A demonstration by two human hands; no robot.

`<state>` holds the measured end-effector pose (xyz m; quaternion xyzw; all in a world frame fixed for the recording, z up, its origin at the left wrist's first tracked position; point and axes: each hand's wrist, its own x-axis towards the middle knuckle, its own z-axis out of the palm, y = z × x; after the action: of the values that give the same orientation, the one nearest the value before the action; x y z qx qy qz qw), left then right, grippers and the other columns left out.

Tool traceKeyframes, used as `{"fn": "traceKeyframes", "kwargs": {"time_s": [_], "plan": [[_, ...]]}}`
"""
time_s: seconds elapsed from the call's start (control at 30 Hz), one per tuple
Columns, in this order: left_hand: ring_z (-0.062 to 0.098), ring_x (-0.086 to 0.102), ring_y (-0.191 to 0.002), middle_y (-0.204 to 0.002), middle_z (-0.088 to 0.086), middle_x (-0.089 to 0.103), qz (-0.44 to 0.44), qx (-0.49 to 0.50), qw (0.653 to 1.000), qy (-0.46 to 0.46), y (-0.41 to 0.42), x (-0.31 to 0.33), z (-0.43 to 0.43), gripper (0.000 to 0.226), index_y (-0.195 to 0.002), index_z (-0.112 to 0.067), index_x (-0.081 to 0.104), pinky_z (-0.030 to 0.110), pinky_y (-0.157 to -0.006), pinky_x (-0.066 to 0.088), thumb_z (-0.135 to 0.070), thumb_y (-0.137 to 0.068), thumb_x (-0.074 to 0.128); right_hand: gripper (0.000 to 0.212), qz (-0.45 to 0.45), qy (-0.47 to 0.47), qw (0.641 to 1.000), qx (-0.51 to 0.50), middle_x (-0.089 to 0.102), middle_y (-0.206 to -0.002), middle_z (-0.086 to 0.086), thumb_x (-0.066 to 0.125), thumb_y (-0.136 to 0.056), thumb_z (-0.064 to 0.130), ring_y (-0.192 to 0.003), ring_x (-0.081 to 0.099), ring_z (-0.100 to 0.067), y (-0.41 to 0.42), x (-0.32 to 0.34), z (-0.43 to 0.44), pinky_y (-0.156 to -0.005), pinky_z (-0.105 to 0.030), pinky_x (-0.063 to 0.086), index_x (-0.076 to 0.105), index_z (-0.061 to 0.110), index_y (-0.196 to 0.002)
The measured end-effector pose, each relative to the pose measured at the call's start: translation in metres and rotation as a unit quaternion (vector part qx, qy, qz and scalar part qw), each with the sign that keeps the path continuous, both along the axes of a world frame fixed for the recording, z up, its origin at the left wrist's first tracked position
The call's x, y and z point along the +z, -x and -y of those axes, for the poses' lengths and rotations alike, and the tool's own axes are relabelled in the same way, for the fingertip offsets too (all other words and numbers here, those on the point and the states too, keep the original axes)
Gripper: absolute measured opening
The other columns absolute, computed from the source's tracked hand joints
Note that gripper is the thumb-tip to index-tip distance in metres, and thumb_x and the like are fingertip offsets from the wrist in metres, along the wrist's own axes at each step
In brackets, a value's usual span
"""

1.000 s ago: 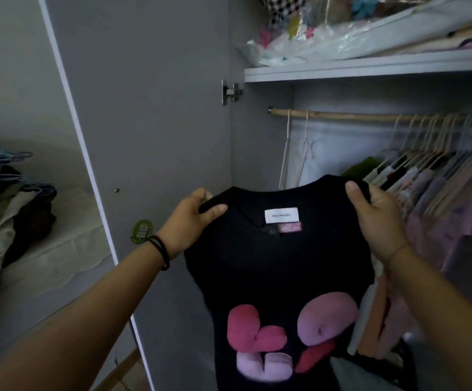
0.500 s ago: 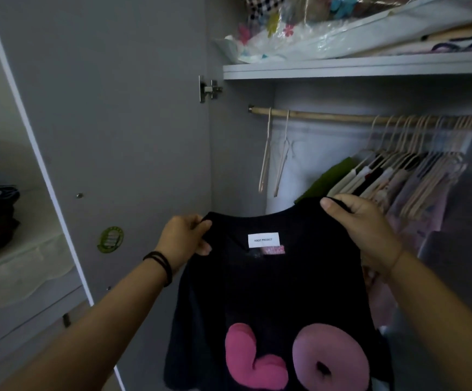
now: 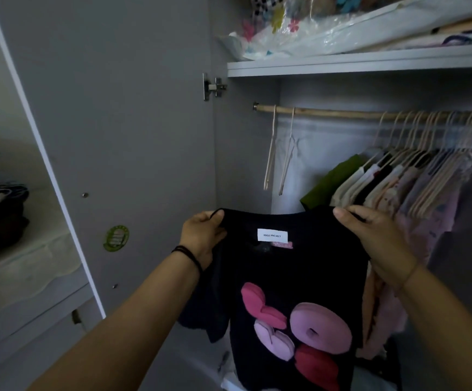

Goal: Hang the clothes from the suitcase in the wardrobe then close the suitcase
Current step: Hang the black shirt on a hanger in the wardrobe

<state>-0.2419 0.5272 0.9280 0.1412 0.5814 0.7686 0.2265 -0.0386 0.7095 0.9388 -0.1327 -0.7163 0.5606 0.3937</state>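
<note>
While left hand (image 3: 201,235), right hand (image 3: 376,238) pinch shirt (image 3: 285,266) shoulders, rail (image 3: 328,113) gap beside empty hangers (image 3: 270,153).

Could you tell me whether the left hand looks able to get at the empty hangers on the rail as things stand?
Probably, once freed: the empty hangers hang alone above the black shirt with nothing in front, but the left hand grips the shirt's shoulder.
</note>
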Motion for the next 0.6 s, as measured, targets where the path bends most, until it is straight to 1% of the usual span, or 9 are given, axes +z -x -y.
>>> {"fn": "traceKeyframes", "kwargs": {"time_s": [0.1, 0.2, 0.27, 0.33, 0.4, 0.47, 0.5, 0.53, 0.6], "plan": [[0.015, 0.059, -0.075, -0.089, 0.006, 0.061, 0.093, -0.028, 0.995, -0.031, 0.002, 0.003, -0.009, 0.017, -0.085, -0.013, 0.055, 0.026, -0.056, 0.053, -0.017, -0.099, 0.047, 0.029, 0.008, 0.015, 1.000, -0.004, 0.074, -0.081, 0.000, 0.064, -0.073, 0.034, -0.076, 0.069, -0.011, -0.002, -0.009, -0.002, -0.065, -0.018, 0.055, 0.072, 0.011, -0.090], [0.016, 0.062, -0.066, -0.083, 0.007, 0.061, 0.150, -0.059, 0.985, -0.059, -0.002, 0.005, -0.010, 0.024, -0.084, -0.010, 0.056, 0.024, -0.046, 0.054, -0.020, -0.101, 0.042, 0.028, 0.019, -0.003, 1.000, -0.022, 0.069, -0.072, 0.007, 0.060, -0.075, 0.038, -0.070, 0.063, -0.005, -0.003, -0.019, -0.010, -0.061, -0.013, 0.050, 0.069, 0.012, -0.081], [0.018, 0.066, -0.066, -0.088, 0.010, 0.063, 0.159, -0.092, 0.981, -0.056, -0.002, 0.005, -0.011, 0.029, -0.088, -0.006, 0.058, 0.030, -0.054, 0.056, -0.023, -0.102, 0.038, 0.031, 0.022, -0.009, 0.999, -0.034, 0.065, -0.069, 0.006, 0.059, -0.076, 0.041, -0.068, 0.059, -0.006, -0.002, -0.025, -0.013, -0.060, -0.016, 0.048, 0.066, 0.012, -0.075], [0.022, 0.065, -0.078, -0.101, 0.013, 0.064, 0.173, -0.125, 0.976, -0.047, 0.000, 0.006, -0.010, 0.034, -0.098, -0.001, 0.059, 0.034, -0.064, 0.056, -0.026, -0.102, 0.037, 0.028, 0.022, -0.003, 0.998, -0.050, 0.060, -0.069, 0.000, 0.056, -0.086, 0.037, -0.067, 0.056, -0.010, 0.000, -0.033, -0.019, -0.063, -0.024, 0.045, 0.063, 0.013, -0.073], [0.023, 0.068, -0.079, -0.106, 0.015, 0.066, 0.178, -0.158, 0.971, -0.018, 0.003, 0.007, -0.006, 0.038, -0.111, 0.000, 0.060, 0.031, -0.062, 0.059, -0.031, -0.100, 0.042, 0.041, 0.010, 0.006, 0.998, -0.068, 0.057, -0.073, -0.010, 0.057, -0.085, 0.049, -0.071, 0.054, -0.018, 0.003, -0.037, -0.023, -0.070, -0.031, 0.042, 0.061, 0.010, -0.074], [0.022, 0.071, -0.075, -0.100, 0.015, 0.070, 0.165, -0.206, 0.964, 0.016, 0.004, 0.012, 0.001, 0.040, -0.115, -0.001, 0.061, 0.031, -0.063, 0.059, -0.033, -0.096, 0.047, 0.072, 0.002, 0.013, 0.996, -0.087, 0.056, -0.080, -0.026, 0.058, -0.069, 0.071, -0.076, 0.053, -0.022, 0.006, -0.038, -0.023, -0.073, -0.034, 0.040, 0.057, 0.000, -0.082], [0.021, 0.072, -0.075, -0.097, 0.014, 0.071, 0.149, -0.230, 0.961, 0.039, 0.005, 0.015, 0.005, 0.039, -0.113, -0.001, 0.063, 0.030, -0.065, 0.060, -0.033, -0.095, 0.050, 0.079, -0.002, 0.016, 0.995, -0.095, 0.055, -0.086, -0.034, 0.057, -0.070, 0.071, -0.078, 0.052, -0.022, 0.009, -0.037, -0.023, -0.074, -0.035, 0.040, 0.055, -0.006, -0.088], [0.019, 0.072, -0.076, -0.096, 0.012, 0.073, 0.128, -0.251, 0.957, 0.066, 0.006, 0.019, 0.010, 0.038, -0.111, -0.002, 0.064, 0.028, -0.066, 0.060, -0.034, -0.094, 0.051, 0.077, -0.010, 0.023, 0.994, -0.103, 0.053, -0.089, -0.037, 0.056, -0.076, 0.064, -0.079, 0.051, -0.023, 0.012, -0.036, -0.023, -0.073, -0.035, 0.039, 0.053, -0.011, -0.093], [0.016, 0.072, -0.080, -0.099, 0.009, 0.073, 0.094, -0.283, 0.949, 0.107, 0.009, 0.025, 0.018, 0.037, -0.111, -0.004, 0.066, 0.024, -0.068, 0.059, -0.033, -0.093, 0.052, 0.061, -0.021, 0.053, 0.992, -0.109, 0.054, -0.082, -0.029, 0.053, -0.088, 0.045, -0.081, 0.051, -0.023, 0.018, -0.037, -0.025, -0.072, -0.032, 0.040, 0.051, -0.016, -0.096]]}}
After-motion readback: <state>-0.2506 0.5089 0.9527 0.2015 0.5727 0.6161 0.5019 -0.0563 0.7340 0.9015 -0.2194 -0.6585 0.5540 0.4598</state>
